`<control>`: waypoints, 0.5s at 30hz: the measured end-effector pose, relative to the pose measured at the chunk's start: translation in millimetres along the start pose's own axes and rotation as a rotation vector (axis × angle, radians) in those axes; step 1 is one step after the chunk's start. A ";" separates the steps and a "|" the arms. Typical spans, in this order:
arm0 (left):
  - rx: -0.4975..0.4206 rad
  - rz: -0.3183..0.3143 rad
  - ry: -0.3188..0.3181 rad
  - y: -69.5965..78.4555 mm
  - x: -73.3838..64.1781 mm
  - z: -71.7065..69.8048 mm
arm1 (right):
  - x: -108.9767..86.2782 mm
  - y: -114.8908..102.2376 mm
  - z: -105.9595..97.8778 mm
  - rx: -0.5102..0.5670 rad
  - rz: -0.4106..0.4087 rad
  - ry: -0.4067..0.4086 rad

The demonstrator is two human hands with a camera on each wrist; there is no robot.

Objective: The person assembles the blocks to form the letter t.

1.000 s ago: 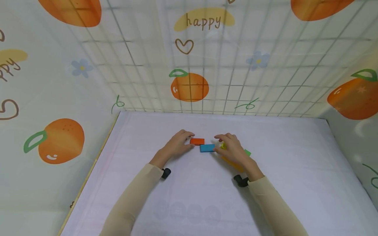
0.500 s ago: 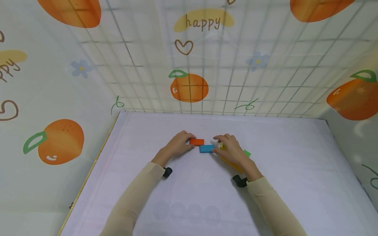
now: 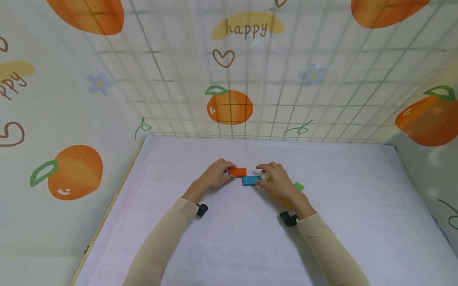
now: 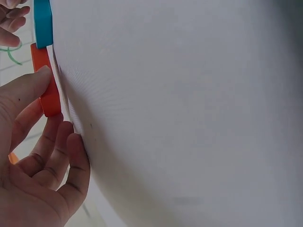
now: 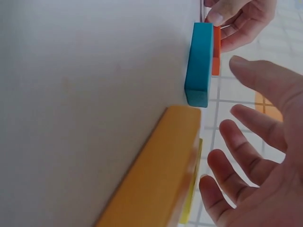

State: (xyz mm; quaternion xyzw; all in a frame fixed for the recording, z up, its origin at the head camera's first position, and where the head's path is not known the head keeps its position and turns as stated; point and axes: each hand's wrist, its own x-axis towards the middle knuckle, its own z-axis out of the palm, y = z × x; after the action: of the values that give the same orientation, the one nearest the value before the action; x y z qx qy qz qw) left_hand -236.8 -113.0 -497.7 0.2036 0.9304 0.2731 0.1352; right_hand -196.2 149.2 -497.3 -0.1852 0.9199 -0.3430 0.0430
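Note:
With thumb and fingers, my left hand (image 3: 214, 176) pinches the red-orange block (image 3: 237, 172) at its left part. The thumb lies across this block's side (image 4: 51, 101) in the left wrist view. A blue rectangular block (image 3: 251, 180) lies just in front and to the right, overlapping the red-orange block's right end lengthwise. Over its right end hovers my right hand (image 3: 279, 182), fingers spread and loosely bent. In the right wrist view the right thumb stands apart from the blue block (image 5: 200, 66), and nothing is between the fingers.
Under and beside the right hand lie an orange-yellow long block (image 5: 158, 170), a yellow piece (image 5: 191, 189) and a green piece (image 3: 299, 186). The white table (image 3: 229, 230) meets a printed cloth wall (image 3: 179, 99) behind and at both sides.
My left fingers have closed onto the red-orange block, and it has shifted slightly left against the blue one. My right hand has drifted a little left over the blue block.

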 end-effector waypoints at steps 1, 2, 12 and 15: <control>0.001 -0.004 0.000 0.3 -0.9 -0.7 | 0.5 -0.1 0.7 -0.003 0.000 -0.003; 0.003 -0.005 0.001 0.7 -1.8 -1.5 | 1.0 0.0 1.4 -0.003 0.001 -0.005; 0.007 -0.025 0.040 -0.5 -13.6 -10.4 | 6.0 -2.1 4.5 -0.043 0.007 -0.037; -0.003 -0.022 0.063 -2.3 -19.2 -13.4 | 7.6 -3.8 5.8 -0.073 0.013 -0.052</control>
State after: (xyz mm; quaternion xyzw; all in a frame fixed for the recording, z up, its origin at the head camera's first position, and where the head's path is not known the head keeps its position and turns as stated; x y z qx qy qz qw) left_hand -225.5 -129.5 -485.4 0.1843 0.9361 0.2789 0.1093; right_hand -200.8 140.1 -498.9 -0.1894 0.9316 -0.3039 0.0623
